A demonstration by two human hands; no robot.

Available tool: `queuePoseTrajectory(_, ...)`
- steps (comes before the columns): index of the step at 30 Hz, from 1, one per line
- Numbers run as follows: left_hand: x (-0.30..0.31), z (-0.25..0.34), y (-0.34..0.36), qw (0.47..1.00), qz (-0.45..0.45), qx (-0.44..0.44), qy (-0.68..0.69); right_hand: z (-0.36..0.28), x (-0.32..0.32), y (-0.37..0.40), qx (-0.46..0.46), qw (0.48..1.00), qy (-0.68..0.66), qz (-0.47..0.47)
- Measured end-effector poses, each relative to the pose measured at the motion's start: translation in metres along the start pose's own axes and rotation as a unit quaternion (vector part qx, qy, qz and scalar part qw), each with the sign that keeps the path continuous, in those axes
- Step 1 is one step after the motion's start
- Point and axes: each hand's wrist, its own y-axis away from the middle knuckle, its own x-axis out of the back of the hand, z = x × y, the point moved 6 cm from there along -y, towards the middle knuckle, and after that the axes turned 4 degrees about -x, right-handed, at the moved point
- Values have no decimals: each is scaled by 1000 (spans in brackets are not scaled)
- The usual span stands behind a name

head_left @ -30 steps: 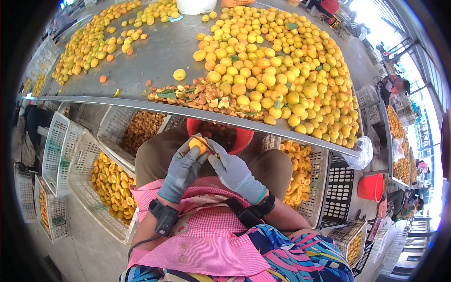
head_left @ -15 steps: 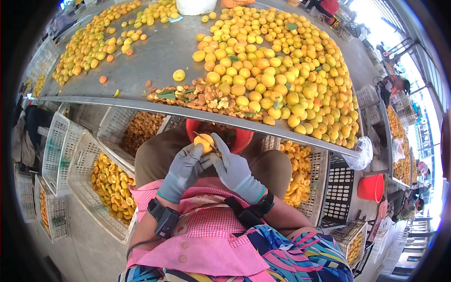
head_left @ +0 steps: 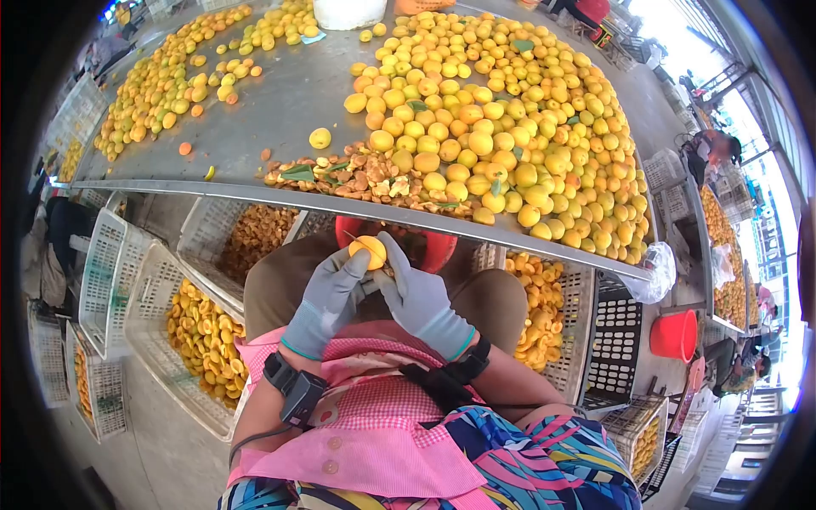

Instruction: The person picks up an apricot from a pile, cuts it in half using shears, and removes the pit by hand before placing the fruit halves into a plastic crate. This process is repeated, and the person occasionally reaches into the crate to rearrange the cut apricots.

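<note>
Centre frame: left hand [head_left: 328, 294] pinches apricot [head_left: 367, 247], right hand [head_left: 419, 297] grips small knife [head_left: 388, 270], mostly hidden. Cutting step, seemingly; next move calls for steady hold.

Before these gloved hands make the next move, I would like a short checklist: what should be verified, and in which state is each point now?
1. Fruit gripped: ok; the left hand holds the yellow fruit.
2. Right hand in position: ok; it is close beside the fruit.
3. Gloves on both hands: ok; both are grey.
4. Fingers clear of any blade: cannot tell; the right hand hides too much.
5. Fruit cut all the way around: cannot tell; its underside is hidden.
6. Red tub within reach: probably ok; it sits just beyond the hands, partly under the table edge.
</note>
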Motion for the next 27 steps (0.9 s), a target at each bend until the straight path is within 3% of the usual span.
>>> queuePoseTrajectory(2, -5, 1, -1, 1000, 2, -1, -16, 1, 4, 0, 0, 1000, 0, -4)
queuePoseTrajectory(4, -12, 19, -1, 938, 18, -149, -313, 1, 7, 0, -3, 1000, 2, -8)
queuePoseTrajectory(8, -13, 16, -5, 950, 47, -160, -263, 3, 3, -3, -34, 999, 31, -18)
queuePoseTrajectory(10, -9, 6, -6, 995, 42, -79, -39, 2, 0, -4, -30, 999, 16, -9)
queuePoseTrajectory(11, -7, 9, -6, 995, 44, -82, -40, 2, 0, -4, -28, 999, 17, -2)
queuePoseTrajectory(13, -9, 1, -8, 998, -4, 17, 63, 0, 2, -6, -23, 1000, 17, 4)
queuePoseTrajectory(17, -4, 4, -11, 997, 22, -41, -64, 5, 0, -8, -51, 997, 39, -32)
queuePoseTrajectory(19, -7, 19, -11, 933, 51, -165, -316, 10, -2, -8, -59, 997, 40, -40)
queuePoseTrajectory(23, -6, 18, -9, 953, 43, -154, -257, 5, 0, -7, -36, 999, 14, -24)
queuePoseTrajectory(25, -7, 5, -11, 999, 11, -39, -34, 5, -2, -7, -32, 999, 5, -12)
queuePoseTrajectory(27, -6, 3, -12, 1000, 11, -19, -16, 4, -1, -8, -4, 999, 14, 34)
